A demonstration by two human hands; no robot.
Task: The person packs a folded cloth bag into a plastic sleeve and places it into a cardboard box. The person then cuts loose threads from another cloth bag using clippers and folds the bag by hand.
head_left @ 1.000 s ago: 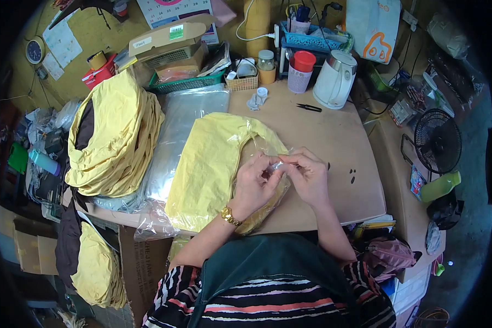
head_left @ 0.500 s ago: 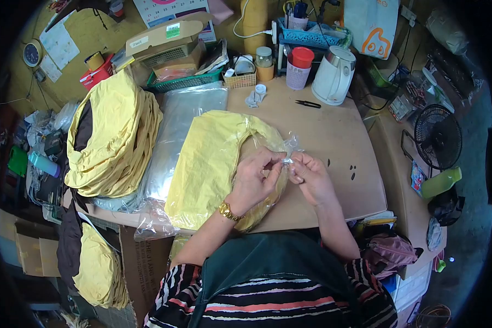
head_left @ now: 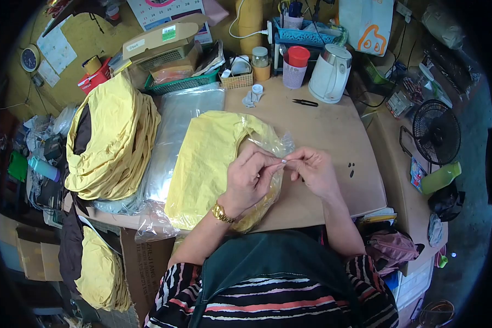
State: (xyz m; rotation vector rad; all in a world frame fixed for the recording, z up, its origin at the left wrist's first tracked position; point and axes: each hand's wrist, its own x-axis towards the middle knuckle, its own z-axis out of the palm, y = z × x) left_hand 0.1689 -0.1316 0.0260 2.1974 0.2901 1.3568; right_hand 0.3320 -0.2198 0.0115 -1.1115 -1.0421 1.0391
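A yellow fabric piece (head_left: pixel 205 158) with a curved edge lies flat inside a clear plastic bag (head_left: pixel 283 143) on the table. Over the bag's right side, my left hand (head_left: pixel 251 175), a gold watch on its wrist, is closed in a pinch. My right hand (head_left: pixel 314 170) pinches too, and the fingertips of both hands meet. A tiny whitish piece (head_left: pixel 283 161) shows between them; its kind is too small to make out. Left of the bag lies a stack of flat clear plastic bags (head_left: pixel 172 128).
A tall pile of yellow fabric pieces (head_left: pixel 112 147) stands at the left. Toward the back are black thread snips (head_left: pixel 305 102), a white electric kettle (head_left: pixel 330 74), a purple cup (head_left: pixel 294 76) and a green basket (head_left: pixel 186 83). A black fan (head_left: pixel 436 131) stands at the right.
The bag's crumpled clear edge was bunched at my fingertips; now it lies behind them and only a tiny whitish piece shows there. Both hands stay pinched together, the left slightly nearer my body.
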